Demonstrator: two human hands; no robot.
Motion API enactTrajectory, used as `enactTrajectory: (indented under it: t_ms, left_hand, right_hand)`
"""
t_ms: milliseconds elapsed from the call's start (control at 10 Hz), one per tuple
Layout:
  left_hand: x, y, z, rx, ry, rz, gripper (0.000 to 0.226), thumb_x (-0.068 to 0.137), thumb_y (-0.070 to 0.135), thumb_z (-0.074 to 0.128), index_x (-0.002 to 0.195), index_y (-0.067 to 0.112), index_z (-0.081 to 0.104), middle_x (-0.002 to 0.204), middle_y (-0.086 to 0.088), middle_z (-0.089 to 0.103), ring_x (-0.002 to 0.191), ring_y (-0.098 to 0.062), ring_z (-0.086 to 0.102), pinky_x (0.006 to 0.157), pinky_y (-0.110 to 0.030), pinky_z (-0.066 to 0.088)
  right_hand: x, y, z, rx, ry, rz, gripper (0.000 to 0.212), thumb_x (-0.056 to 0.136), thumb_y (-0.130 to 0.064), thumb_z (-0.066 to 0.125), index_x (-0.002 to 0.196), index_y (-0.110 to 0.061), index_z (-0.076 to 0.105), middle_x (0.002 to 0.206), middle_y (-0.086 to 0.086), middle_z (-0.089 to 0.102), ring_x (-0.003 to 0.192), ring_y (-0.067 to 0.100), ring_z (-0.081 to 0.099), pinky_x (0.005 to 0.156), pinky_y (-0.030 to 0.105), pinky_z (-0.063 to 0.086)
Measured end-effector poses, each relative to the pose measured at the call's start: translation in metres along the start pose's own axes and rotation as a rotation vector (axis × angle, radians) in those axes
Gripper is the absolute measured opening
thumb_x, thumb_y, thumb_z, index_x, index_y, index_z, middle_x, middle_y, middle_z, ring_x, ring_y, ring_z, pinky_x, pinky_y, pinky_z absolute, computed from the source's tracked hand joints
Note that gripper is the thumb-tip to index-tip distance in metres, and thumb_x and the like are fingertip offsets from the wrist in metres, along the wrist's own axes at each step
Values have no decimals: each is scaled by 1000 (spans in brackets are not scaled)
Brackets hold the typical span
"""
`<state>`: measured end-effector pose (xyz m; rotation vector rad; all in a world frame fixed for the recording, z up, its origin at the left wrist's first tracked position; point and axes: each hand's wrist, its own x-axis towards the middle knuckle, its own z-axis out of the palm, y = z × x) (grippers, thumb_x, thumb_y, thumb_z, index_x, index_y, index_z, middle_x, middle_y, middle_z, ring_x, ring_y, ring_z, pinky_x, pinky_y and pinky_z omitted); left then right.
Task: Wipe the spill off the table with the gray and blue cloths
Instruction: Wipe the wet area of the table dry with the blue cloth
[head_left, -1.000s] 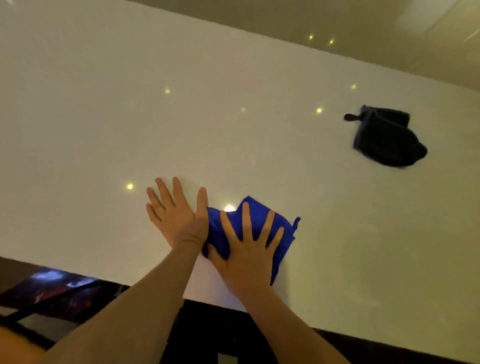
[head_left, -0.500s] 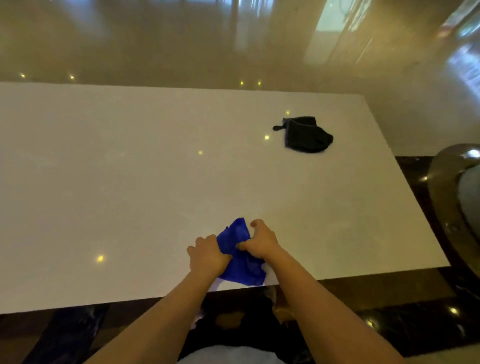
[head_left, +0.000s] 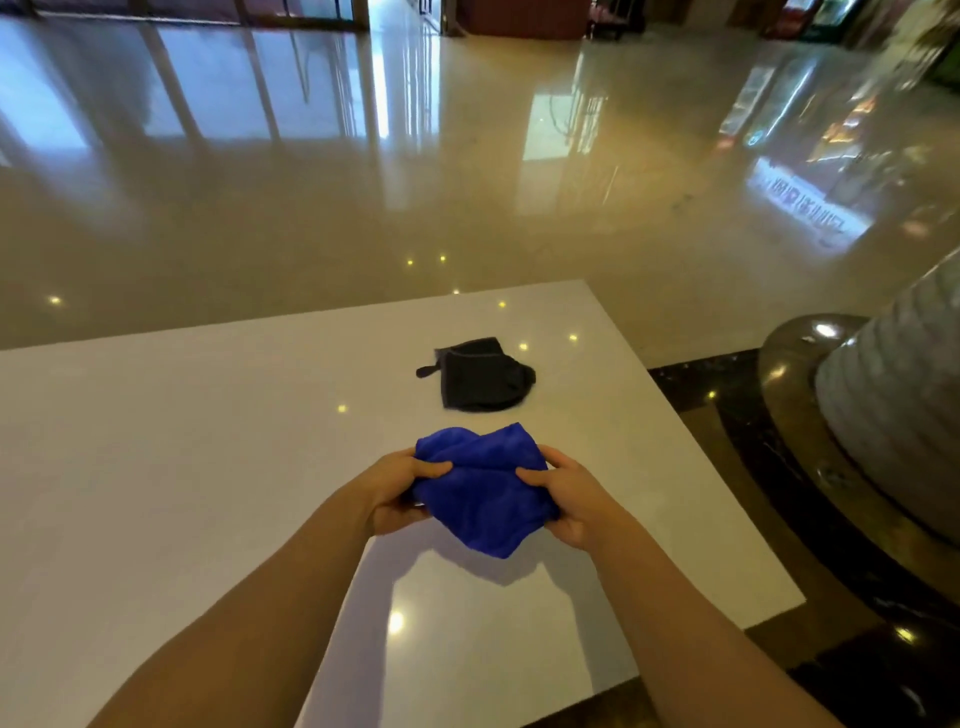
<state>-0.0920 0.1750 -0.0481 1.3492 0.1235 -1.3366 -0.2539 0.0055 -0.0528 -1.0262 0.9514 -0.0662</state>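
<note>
Both hands close on the blue cloth (head_left: 483, 488) just below the middle of the frame. The left hand (head_left: 397, 491) grips its left side, thumb lying across the top of the bunched fabric and fingers curled beneath; the right hand (head_left: 569, 499) pinches the right side the same way, thumb on top. Between them the cloth sags in a crumpled bundle, its lower corner hanging above the white table (head_left: 156, 467) and casting a shadow there, so it appears lifted off the surface. The gray cloth (head_left: 483, 376) lies crumpled on the table right above the blue one in the frame, apart from both hands. No spill can be made out on the glossy tabletop.
</note>
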Motion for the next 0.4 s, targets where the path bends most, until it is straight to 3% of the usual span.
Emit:
enactTrajectory:
  t_ms: [100, 200, 300, 400]
  left_hand:
    - [42, -10, 23, 3, 95, -3, 48, 85, -5, 65, 130, 10, 54, 128, -17, 62, 111, -34, 62, 80, -45, 58]
    - [77, -19, 37, -51, 218, 18, 44, 89, -10, 58, 126, 12, 53, 118, -14, 63, 99, -32, 65, 59, -39, 61]
    - [90, -22, 38, -12, 283, 34, 40, 88, -9, 60, 120, 16, 53, 116, -13, 62, 95, -31, 66, 51, -34, 60]
    - [87, -14, 38, 157, 338, -2, 43, 87, 1, 69, 124, 13, 52, 123, -16, 59, 95, -30, 65, 62, -37, 61]
  right_hand:
    - [40, -4, -19, -2, 119, 15, 29, 95, 5, 59, 109, -19, 66, 101, 10, 75, 90, 28, 73, 58, 32, 62]
    - [78, 3, -38, -46, 209, 22, 32, 95, 9, 53, 108, -17, 65, 99, 9, 71, 85, 24, 70, 52, 27, 58]
    - [97, 10, -49, -90, 230, 44, 36, 95, 7, 56, 120, -17, 61, 113, 12, 68, 95, 26, 68, 72, 37, 62]
    - [101, 5, -51, -297, 236, 51, 48, 95, -1, 62, 139, -15, 53, 134, 14, 62, 111, 30, 66, 95, 47, 59]
